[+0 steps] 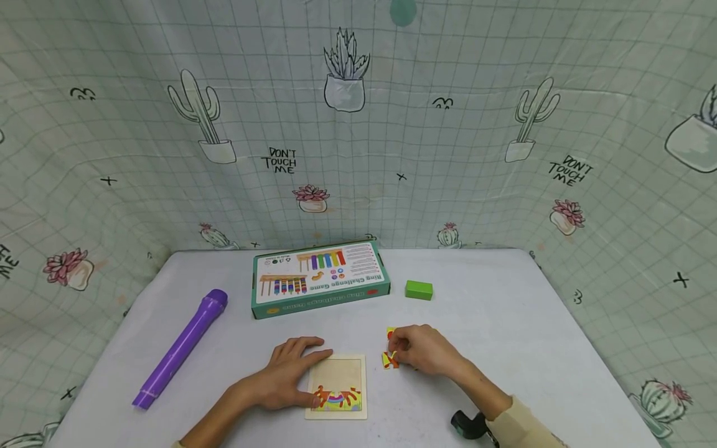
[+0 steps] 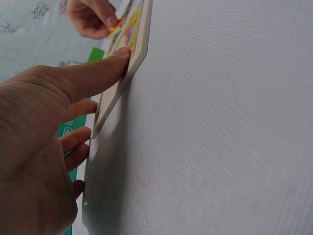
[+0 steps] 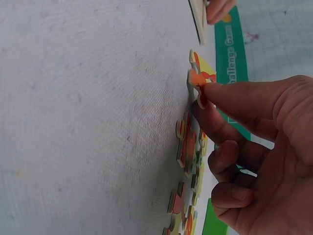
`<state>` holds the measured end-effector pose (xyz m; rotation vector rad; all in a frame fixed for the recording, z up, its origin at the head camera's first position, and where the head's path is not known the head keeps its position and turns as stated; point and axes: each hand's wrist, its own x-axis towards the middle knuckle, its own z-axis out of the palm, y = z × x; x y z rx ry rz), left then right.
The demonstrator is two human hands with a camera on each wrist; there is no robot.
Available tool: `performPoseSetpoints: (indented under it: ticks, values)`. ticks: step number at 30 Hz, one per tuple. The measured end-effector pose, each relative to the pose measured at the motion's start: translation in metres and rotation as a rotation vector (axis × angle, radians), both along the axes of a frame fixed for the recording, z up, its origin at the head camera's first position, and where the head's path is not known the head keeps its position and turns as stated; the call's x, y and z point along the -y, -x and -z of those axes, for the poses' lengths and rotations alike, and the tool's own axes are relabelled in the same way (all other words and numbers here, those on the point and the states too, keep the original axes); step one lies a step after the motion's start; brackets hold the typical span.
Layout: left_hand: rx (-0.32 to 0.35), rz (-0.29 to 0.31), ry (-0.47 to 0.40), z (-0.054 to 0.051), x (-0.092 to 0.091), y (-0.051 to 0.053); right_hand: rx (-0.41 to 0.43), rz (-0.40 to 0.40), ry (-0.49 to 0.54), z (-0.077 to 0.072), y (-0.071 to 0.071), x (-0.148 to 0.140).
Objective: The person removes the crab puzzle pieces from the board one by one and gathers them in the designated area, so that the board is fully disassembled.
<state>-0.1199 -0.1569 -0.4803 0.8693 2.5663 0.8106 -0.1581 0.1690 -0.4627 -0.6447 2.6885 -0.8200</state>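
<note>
A shallow wooden puzzle board (image 1: 343, 372) lies on the table, its lower part filled with colourful joined pieces (image 1: 342, 399) and its upper part bare wood. My left hand (image 1: 280, 378) spreads over the board's left side, thumb resting on the filled part and a fingertip at the top edge. To the right of the board, my right hand (image 1: 427, 350) pinches a red, orange and yellow jigsaw piece (image 3: 196, 79) between thumb and finger. Several loose jigsaw pieces (image 3: 188, 147) lie on the table beside that hand, partly hidden under it in the head view.
Behind the hands lies a green and white game box (image 1: 322, 280), with a green block (image 1: 419, 290) to its right. A purple tube (image 1: 182, 348) lies at the left. Near my right forearm is a black object (image 1: 469, 425), partly covered by the sleeve. Patterned cloth (image 1: 358, 155) surrounds the table.
</note>
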Motion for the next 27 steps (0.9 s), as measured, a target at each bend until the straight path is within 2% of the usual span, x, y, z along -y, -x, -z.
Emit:
performPoseSetpoints:
  ticks: [11, 27]
  values:
    - [-0.002, 0.000, 0.000, -0.0008, 0.0000, -0.0006, -0.008, 0.044, -0.047, -0.0022, -0.0014, -0.0011]
    - [-0.009, -0.001, -0.009, 0.0002, 0.0003, -0.0017, -0.011, -0.047, 0.016, -0.0041, 0.0063, -0.0052]
